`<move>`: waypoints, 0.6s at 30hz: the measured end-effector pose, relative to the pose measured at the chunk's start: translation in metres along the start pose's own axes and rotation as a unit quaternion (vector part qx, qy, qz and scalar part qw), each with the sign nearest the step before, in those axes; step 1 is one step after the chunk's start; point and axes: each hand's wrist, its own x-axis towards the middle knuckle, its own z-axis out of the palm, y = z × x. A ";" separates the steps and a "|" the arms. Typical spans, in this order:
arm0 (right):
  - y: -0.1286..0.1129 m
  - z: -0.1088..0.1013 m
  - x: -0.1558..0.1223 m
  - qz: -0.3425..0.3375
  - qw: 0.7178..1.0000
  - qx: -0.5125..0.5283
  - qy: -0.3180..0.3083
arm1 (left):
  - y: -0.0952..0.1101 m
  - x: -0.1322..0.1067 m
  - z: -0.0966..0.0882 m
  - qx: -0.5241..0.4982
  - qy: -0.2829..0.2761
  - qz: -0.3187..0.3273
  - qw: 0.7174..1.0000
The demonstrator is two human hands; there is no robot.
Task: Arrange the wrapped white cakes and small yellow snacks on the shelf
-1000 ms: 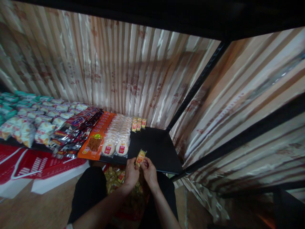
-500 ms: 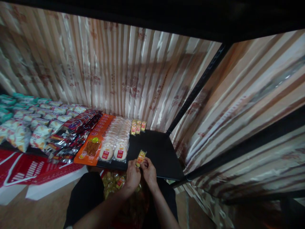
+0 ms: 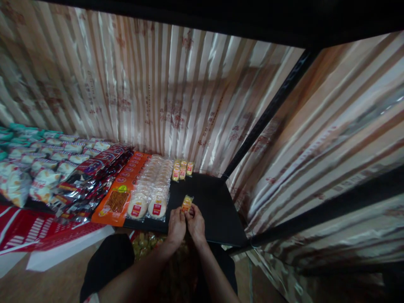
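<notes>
Between my fingertips, above the black shelf (image 3: 214, 202), is a small yellow snack packet (image 3: 187, 203) in clear wrap with a red label. My left hand (image 3: 176, 225) pinches its lower left side, and my right hand (image 3: 195, 223) grips the lower right. Several matching yellow packets (image 3: 182, 170) stand in short rows at the back of the shelf. To their left lie two rows of round white crackers (image 3: 158, 207) in clear wrap. Below my wrists, a clear bag of yellow packets (image 3: 145, 244) sits between my knees, partly hidden by my forearms.
Left of the crackers are orange snack packs (image 3: 116, 200), dark red packets (image 3: 91, 172), white bags (image 3: 44, 179) and teal bags (image 3: 28, 130). A red and white carton (image 3: 53, 233) lies below the shelf edge. A black post (image 3: 271, 109) rises at the back right, before striped sheeting (image 3: 176, 84).
Both hands, with the yellow packet, have moved slightly forward over the shelf. The right fingers have drawn in closer around its lower end. The camera view has shifted a little.
</notes>
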 end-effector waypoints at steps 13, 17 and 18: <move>-0.004 0.013 0.034 -0.009 0.998 -0.059 0.018 | 0.014 0.031 0.008 0.014 0.017 -0.027 0.999; -0.006 0.016 0.046 -0.005 0.998 -0.062 0.012 | 0.018 0.041 0.009 0.018 0.018 -0.027 0.999; -0.005 0.017 0.049 -0.005 0.998 -0.063 0.012 | 0.019 0.044 0.010 0.017 0.020 -0.025 0.999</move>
